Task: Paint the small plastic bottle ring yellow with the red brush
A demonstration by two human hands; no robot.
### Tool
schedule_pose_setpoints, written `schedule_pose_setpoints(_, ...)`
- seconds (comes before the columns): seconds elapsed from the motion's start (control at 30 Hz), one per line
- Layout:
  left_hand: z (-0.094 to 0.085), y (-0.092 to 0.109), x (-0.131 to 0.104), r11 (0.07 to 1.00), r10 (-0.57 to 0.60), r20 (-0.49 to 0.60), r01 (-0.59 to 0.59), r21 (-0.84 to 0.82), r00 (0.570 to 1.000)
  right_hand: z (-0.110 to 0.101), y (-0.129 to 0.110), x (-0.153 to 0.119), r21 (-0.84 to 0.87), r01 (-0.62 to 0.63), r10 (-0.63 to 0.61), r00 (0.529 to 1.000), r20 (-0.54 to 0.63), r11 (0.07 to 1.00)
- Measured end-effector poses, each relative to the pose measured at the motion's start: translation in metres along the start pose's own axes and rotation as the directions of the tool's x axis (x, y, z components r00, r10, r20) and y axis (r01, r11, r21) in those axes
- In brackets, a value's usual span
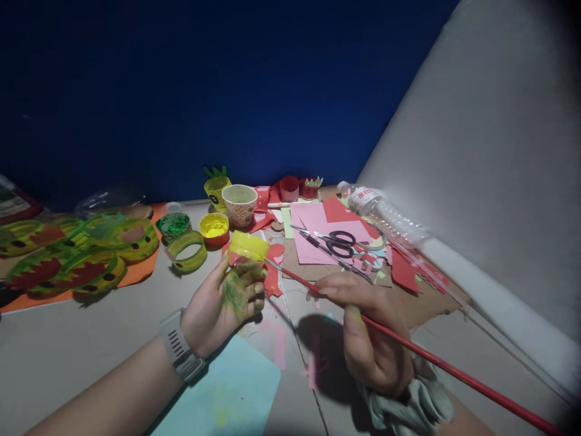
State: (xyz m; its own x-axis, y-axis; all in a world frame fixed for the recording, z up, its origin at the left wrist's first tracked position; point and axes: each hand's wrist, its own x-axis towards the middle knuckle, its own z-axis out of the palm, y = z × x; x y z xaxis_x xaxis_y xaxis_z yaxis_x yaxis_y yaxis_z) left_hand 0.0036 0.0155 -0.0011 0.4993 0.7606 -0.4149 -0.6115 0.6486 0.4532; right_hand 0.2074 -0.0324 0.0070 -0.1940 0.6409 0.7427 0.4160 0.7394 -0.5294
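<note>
My left hand (236,303), palm up and smeared with green and yellow paint, is closed on a yellow-painted ring (249,245) held at its fingertips. In my right hand (379,333) is a long paintbrush (436,360) with a red handle, pinched between thumb and fingers. The brush tip meets the right side of the yellow ring. Just behind the ring stands a red-sided tub of yellow paint (215,226). A green-yellow ring (188,252) stands on its edge left of my left hand, near a tub of green paint (174,224).
Several painted rings (91,266) lie on orange paper (145,266) at left. A paper cup (240,203) stands at the back. Scissors (338,241) rest on pink paper (313,218). A plastic bottle (385,212) lies by the right wall. Light-blue paper (227,393) is in front.
</note>
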Motion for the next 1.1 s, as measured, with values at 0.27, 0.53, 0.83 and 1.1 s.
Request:
schedule_pose_setpoints(0.27, -0.0014, 0.0015, -0.0007, 0.999, -0.019, 0.036, 0.020, -0.039, 0.999, 0.0006, 0.0016, -0.0029, 0.074, -0.005, 0.004, 1.000, 0.009, 0.997)
schedule_pose_setpoints(0.53, 0.0020, 0.0028, -0.0020, 0.997, -0.033, 0.044, 0.036, -0.071, 0.998, -0.0006, -0.0047, 0.0042, 0.028, 0.009, -0.009, 1.000, 0.002, 1.000)
schedule_pose_setpoints(0.83, 0.0047, 0.0020, -0.0028, 0.993, -0.017, 0.046, 0.022, -0.117, 0.999, -0.0020, -0.0029, 0.0032, 0.017, 0.022, -0.022, 1.000, 0.003, 1.000)
schedule_pose_setpoints(1.1, 0.0042, 0.0026, -0.0032, 0.990, -0.002, 0.091, 0.015, -0.140, 0.996, -0.0015, -0.0036, 0.0023, -0.003, 0.007, -0.007, 1.000, -0.012, 1.000)
